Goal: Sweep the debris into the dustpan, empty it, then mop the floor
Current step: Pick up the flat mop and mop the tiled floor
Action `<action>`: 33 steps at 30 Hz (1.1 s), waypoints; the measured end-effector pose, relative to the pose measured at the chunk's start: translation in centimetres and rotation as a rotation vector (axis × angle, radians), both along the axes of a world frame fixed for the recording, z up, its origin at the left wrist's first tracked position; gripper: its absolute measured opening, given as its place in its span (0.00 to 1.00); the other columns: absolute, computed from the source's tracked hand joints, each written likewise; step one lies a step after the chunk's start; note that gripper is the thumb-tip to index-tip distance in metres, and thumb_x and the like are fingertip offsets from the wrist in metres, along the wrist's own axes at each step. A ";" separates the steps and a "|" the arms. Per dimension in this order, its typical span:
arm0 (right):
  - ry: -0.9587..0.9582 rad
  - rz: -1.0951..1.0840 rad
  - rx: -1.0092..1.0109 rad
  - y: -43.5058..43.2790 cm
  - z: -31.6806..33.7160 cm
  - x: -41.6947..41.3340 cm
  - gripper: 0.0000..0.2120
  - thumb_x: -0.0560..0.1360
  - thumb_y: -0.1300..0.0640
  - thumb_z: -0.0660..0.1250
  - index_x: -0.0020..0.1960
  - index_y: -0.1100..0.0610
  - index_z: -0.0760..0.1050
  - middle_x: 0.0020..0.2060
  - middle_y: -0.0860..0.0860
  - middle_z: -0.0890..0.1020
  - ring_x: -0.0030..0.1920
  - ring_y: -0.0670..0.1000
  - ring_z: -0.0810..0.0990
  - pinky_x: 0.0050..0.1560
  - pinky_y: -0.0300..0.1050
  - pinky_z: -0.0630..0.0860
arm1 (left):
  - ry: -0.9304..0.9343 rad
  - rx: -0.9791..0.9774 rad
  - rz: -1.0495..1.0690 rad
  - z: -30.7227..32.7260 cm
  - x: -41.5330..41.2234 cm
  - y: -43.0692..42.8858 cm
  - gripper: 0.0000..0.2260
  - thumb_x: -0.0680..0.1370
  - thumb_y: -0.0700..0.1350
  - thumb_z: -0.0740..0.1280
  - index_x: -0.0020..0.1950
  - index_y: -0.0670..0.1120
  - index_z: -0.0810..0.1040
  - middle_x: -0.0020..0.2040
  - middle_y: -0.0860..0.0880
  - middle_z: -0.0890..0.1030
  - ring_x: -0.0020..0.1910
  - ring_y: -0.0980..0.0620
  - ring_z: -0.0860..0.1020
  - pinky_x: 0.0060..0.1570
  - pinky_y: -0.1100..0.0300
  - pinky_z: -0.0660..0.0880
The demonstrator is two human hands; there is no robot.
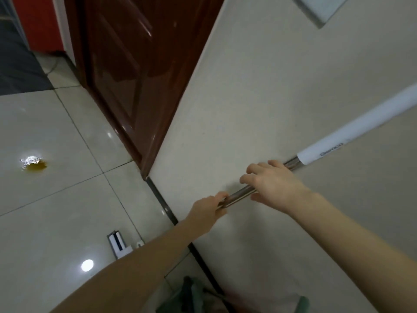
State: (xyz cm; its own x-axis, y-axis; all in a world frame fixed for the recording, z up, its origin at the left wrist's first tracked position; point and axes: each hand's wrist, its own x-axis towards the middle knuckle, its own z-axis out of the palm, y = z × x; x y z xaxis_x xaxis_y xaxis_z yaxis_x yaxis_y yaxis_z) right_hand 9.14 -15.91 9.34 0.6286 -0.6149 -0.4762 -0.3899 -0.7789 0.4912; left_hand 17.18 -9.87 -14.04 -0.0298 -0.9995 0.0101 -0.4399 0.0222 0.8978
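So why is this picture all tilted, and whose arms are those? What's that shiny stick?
There is no machine here. A person wears a camera on their head, so you see what they see, looking down; that is why the room leans. The two bare arms are theirs. The left hand is closed around a shiny silver metal pole with a white foam sleeve higher up, probably a mop handle, leaning by the cream wall. The right hand has its fingers spread over the pole, not clearly gripping. On the glossy pale floor tiles sits a yellowish wet spill. A dark red wooden door stands beside the wall.
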 end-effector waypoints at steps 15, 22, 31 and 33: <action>0.219 0.154 -0.061 1.3 2.5 3.6 0.20 0.80 0.38 0.52 0.61 0.48 0.73 0.51 0.50 0.82 0.53 0.54 0.81 0.30 0.44 0.56 | -0.121 -0.029 -0.307 -0.3 6.2 2.5 0.20 0.81 0.49 0.60 0.73 0.51 0.59 0.57 0.43 0.77 0.51 0.45 0.78 0.53 0.49 0.75; 0.049 -0.021 -0.057 3.4 3.1 5.8 0.19 0.79 0.36 0.54 0.56 0.47 0.75 0.50 0.49 0.82 0.53 0.53 0.80 0.41 0.44 0.63 | -0.211 0.018 -0.388 2.5 11.0 3.0 0.18 0.81 0.44 0.61 0.70 0.48 0.63 0.54 0.42 0.77 0.49 0.44 0.77 0.50 0.52 0.74; -0.083 -0.244 -0.018 7.3 -2.0 8.7 0.17 0.80 0.39 0.56 0.57 0.47 0.77 0.51 0.49 0.81 0.53 0.53 0.80 0.43 0.44 0.65 | -0.509 0.001 -0.366 0.9 17.2 6.5 0.15 0.82 0.46 0.57 0.68 0.54 0.60 0.55 0.46 0.75 0.45 0.46 0.77 0.44 0.52 0.76; -0.089 -0.331 0.022 7.5 -2.4 9.0 0.16 0.79 0.39 0.58 0.56 0.47 0.78 0.51 0.49 0.81 0.53 0.53 0.79 0.43 0.44 0.66 | -0.528 0.025 -0.369 0.9 17.6 7.0 0.15 0.82 0.45 0.57 0.68 0.55 0.60 0.55 0.47 0.75 0.45 0.47 0.77 0.44 0.52 0.75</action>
State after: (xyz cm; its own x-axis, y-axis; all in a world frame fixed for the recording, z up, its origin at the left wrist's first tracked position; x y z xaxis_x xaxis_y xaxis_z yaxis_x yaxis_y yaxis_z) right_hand 18.12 -8.37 6.93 0.4364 -0.7826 -0.4440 -0.6636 -0.6132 0.4285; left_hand 34.82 -2.92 -13.13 -0.3658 -0.9225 -0.1235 -0.7905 0.2380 0.5644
